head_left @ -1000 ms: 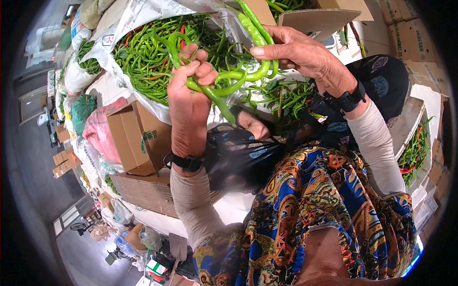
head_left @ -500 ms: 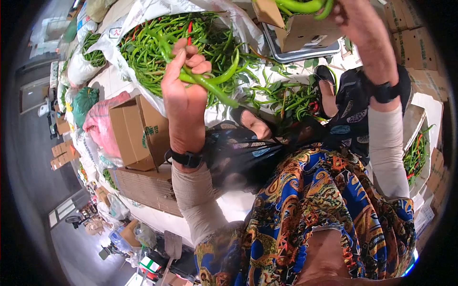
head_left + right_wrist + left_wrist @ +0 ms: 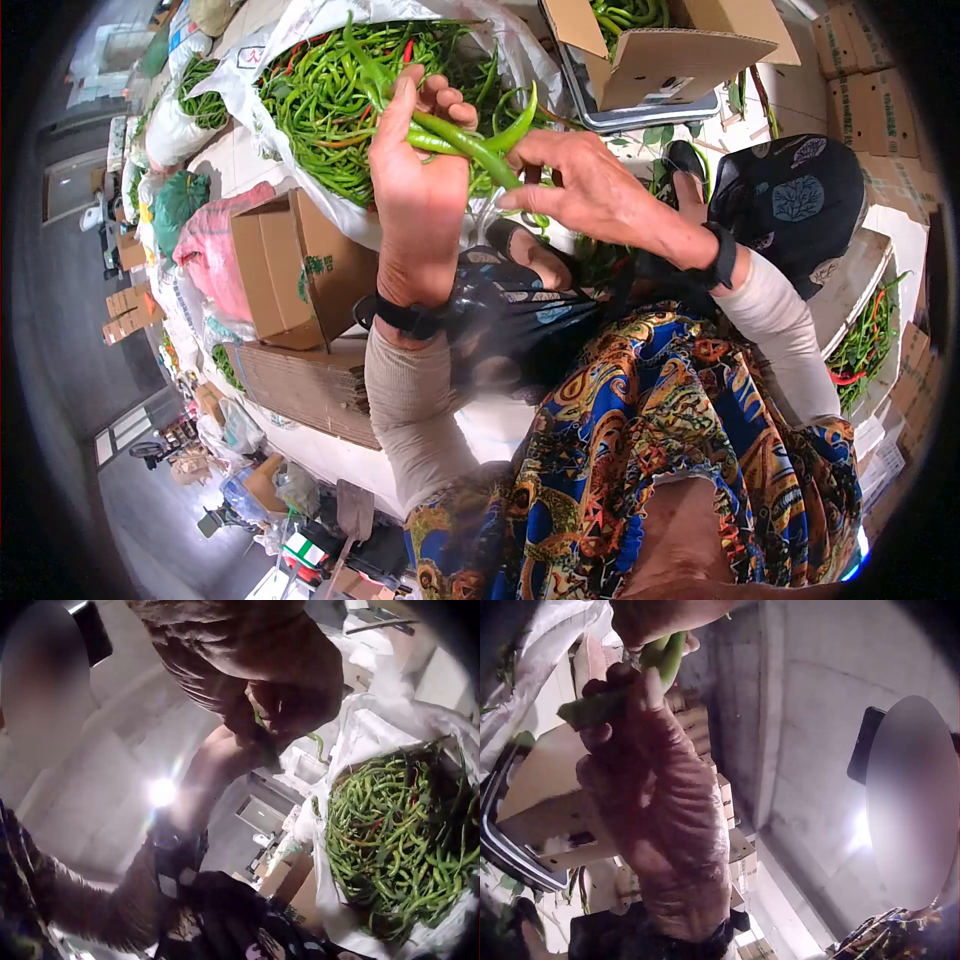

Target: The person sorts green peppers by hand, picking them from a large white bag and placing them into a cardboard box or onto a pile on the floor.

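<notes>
In the head view the left hand (image 3: 425, 190), palm up, holds several long green peppers (image 3: 465, 146) with its fingers curled round them. Beside it the right hand (image 3: 610, 195) has thumb and fingers at the peppers' lower right ends; it pinches there. Behind the hands lies a white sack (image 3: 262, 40) full of green peppers (image 3: 325, 110) with a few red ones. In the left wrist view, green peppers (image 3: 592, 711) stick out between the fingers of the left hand (image 3: 660, 802). The right wrist view has the right hand (image 3: 262, 660) hiding most of what it touches.
An open carton (image 3: 690, 52) with peppers inside stands on a grey tray (image 3: 650, 115) at the top right. At left are an empty carton (image 3: 285, 265), flattened cardboard (image 3: 300, 390) and a pink sack (image 3: 215, 255). Another container of peppers (image 3: 865, 340) is at right.
The right hand moved peppers up to the carton at the top right, then came back without them to the left hand. The left hand kept its peppers and shifted slightly right.
</notes>
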The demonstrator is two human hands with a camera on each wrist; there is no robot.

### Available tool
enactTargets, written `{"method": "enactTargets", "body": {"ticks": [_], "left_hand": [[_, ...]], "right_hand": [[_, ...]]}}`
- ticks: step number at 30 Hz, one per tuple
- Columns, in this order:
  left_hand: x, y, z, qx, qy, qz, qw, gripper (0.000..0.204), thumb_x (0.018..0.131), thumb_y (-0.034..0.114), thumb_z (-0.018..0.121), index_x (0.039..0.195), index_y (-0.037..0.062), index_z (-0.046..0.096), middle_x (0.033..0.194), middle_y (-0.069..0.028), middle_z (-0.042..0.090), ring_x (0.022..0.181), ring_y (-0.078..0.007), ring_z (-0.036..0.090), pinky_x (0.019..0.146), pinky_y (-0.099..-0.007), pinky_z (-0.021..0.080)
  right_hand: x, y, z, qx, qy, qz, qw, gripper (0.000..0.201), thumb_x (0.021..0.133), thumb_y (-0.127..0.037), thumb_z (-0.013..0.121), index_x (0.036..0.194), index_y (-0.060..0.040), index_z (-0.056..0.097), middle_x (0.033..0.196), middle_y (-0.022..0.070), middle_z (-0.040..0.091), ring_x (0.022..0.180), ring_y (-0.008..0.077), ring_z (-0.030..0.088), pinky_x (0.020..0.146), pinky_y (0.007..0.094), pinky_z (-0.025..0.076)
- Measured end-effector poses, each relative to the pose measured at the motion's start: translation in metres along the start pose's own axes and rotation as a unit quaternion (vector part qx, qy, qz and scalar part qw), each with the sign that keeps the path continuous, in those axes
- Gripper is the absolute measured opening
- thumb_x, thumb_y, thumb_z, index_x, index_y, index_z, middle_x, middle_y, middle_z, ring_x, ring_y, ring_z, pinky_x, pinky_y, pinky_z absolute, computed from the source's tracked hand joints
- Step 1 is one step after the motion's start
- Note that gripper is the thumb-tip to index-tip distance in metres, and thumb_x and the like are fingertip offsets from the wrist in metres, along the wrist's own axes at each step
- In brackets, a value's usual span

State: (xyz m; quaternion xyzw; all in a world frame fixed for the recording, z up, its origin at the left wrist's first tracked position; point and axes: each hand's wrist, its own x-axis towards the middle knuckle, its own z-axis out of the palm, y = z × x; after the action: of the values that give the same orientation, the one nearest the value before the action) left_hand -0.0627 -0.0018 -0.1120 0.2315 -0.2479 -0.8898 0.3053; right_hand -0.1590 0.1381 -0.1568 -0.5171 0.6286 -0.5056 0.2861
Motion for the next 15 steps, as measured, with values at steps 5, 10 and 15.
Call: {"method": "enactTargets", "body": {"ticks": [5,10,15], "left_hand": [[-0.004,0.008,-0.014,0.164,-0.031,0.077,0.983,0.025,0.100,0.019,0.045,0.111,-0.0006,0.054,0.101,-0.0087,0.057,0.095,-0.0189,0.055,0.088,-0.0347,0.048],[-0.008,0.006,0.002,0.112,0.017,0.036,0.993,0.030,0.101,0.024,0.042,0.116,0.0001,0.052,0.112,-0.0111,0.058,0.110,-0.0243,0.055,0.101,-0.0424,0.042],[-0.004,0.006,0.002,0.103,0.022,0.026,0.994,0.030,0.101,0.023,0.043,0.117,-0.0004,0.052,0.113,-0.0134,0.060,0.114,-0.0266,0.055,0.102,-0.0453,0.042]], "right_hand": [[0.004,0.000,-0.018,0.236,-0.120,0.129,0.956,0.030,0.090,-0.035,0.062,0.087,-0.0049,0.062,0.070,-0.0031,0.055,0.060,0.0069,0.042,0.054,0.0246,0.034],[-0.001,0.001,-0.034,0.391,-0.108,0.182,0.896,0.032,0.091,-0.033,0.061,0.102,-0.0034,0.066,0.081,-0.0029,0.061,0.062,0.0041,0.042,0.055,0.0188,0.033],[-0.006,0.007,-0.037,0.443,-0.112,0.191,0.869,0.032,0.092,-0.029,0.061,0.107,-0.0015,0.064,0.084,-0.0002,0.064,0.063,0.0027,0.045,0.054,0.0165,0.033]]}}
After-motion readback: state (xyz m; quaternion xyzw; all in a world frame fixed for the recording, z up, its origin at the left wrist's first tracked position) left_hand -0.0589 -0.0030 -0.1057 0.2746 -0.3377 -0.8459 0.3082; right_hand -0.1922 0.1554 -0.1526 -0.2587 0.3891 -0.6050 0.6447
